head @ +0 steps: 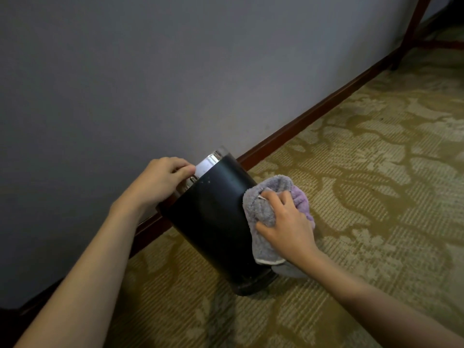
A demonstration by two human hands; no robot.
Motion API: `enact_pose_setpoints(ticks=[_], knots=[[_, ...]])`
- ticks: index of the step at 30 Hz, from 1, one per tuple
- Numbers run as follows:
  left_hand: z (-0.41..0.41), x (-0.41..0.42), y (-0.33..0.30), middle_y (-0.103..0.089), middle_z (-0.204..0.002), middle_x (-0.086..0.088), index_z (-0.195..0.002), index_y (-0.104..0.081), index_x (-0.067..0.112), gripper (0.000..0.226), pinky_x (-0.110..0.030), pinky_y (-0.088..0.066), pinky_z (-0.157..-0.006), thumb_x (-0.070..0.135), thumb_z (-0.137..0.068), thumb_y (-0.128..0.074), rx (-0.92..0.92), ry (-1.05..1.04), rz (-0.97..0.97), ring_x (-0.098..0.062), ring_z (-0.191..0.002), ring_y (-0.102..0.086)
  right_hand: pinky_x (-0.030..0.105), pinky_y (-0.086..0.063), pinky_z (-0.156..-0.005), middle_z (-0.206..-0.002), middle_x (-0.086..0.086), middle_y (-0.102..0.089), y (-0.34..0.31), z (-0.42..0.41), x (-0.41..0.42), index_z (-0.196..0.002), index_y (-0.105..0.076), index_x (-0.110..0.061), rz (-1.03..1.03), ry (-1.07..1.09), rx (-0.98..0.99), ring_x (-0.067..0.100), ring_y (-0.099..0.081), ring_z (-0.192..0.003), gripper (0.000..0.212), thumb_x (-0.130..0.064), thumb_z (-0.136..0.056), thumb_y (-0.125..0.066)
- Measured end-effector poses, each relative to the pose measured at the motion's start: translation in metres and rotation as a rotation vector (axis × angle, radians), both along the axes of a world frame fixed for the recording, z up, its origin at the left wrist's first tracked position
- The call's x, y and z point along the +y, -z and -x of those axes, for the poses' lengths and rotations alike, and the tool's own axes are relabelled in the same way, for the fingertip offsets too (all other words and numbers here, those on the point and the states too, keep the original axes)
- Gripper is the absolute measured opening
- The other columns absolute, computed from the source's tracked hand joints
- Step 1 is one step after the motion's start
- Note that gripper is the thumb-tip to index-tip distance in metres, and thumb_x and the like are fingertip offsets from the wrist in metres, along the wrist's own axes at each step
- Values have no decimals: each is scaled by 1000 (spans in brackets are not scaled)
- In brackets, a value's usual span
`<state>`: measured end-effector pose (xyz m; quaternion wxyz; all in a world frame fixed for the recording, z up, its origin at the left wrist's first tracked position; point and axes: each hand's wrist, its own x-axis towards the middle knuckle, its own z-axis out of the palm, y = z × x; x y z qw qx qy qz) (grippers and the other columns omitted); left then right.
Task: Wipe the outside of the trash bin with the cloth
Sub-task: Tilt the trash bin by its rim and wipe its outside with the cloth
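A black round trash bin (213,222) with a shiny metal rim stands on the carpet beside the wall, tilted toward the wall. My left hand (160,179) grips its rim at the top left. My right hand (286,222) presses a grey and purple cloth (261,209) flat against the bin's right side. The cloth drapes down almost to the bin's base. The bin's far side is hidden.
A grey wall (150,71) with a dark red baseboard (313,116) runs diagonally behind the bin. Patterned olive carpet (364,172) covers the floor to the right. A dark red wooden furniture leg (411,33) stands at the top right.
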<state>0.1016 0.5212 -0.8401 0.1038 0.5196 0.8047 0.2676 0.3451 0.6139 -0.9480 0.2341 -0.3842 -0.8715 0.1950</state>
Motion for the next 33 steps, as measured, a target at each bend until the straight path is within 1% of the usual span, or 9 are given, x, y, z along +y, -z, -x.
enact_pose_setpoints(ticks=[5,7,14,19,22,24,28,31,33], knots=[[-19,21,-1,-61,-72,1,-68,-60,24,25,-32,-44,-67,33,-90,-53,85,-89,-55,-20,-74,-58,28,-36,-55,-107,-2,-44,3,-2,-8,-121,-43,-32,-39,-37,-4,24,-62,-83,55,-44,-71,-62],[-25,29,-1,-63,-70,-4,-69,-61,18,26,-36,-49,-68,32,-89,-54,80,-135,-47,-25,-72,-60,28,-35,-54,-106,-2,-45,4,-4,-12,-122,-45,-30,-50,-46,-6,22,-61,-83,55,-43,-71,-64],[-35,38,-3,-61,-66,-7,-75,-63,10,20,-31,-46,-57,25,-89,-58,44,-178,20,-24,-59,-55,29,-38,-56,-107,-4,-44,4,-12,-14,-123,-44,-32,-7,-35,20,22,-59,-87,56,-41,-71,-63],[-37,35,-3,-61,-64,-8,-76,-63,8,21,-26,-41,-49,23,-90,-57,29,-170,4,-20,-52,-54,44,-48,-86,-111,3,-58,4,-9,32,-113,-53,-30,352,77,157,27,-57,-101,49,-41,-65,-55],[-35,29,-3,-59,-62,-2,-74,-62,10,19,-25,-38,-47,22,-89,-58,47,-120,-9,-13,-53,-54,39,-49,-82,-86,5,-63,11,-11,69,-87,-58,-18,638,106,141,28,-61,-92,15,-22,-75,-65],[-33,26,-1,-57,-64,3,-76,-62,10,17,-24,-36,-50,20,-89,-58,73,-80,-25,-10,-59,-52,36,-47,-79,-84,4,-61,12,-10,80,-87,-59,-11,715,93,70,24,-60,-89,14,-20,-78,-66],[-21,18,0,-55,-66,6,-75,-61,10,13,-9,-36,-53,14,-87,-62,91,-45,-77,-2,-60,-52,37,-52,-79,-93,3,-68,-10,12,67,-96,-63,-19,583,0,160,22,-64,-89,22,-25,-76,-66],[-13,10,0,-57,-70,0,-77,-62,7,9,-5,-36,-55,10,-86,-63,80,-18,-73,-3,-62,-52,32,-46,-77,-92,-15,-57,-38,34,45,-96,-56,-38,445,-141,337,15,-58,-91,27,-27,-74,-67],[-11,6,-1,-60,-76,-5,-79,-63,7,8,-6,-35,-57,10,-86,-63,68,0,-66,-9,-66,-53,35,-44,-81,-96,-13,-54,-50,45,38,-101,-56,-39,376,-226,370,17,-54,-97,32,-31,-72,-66]])
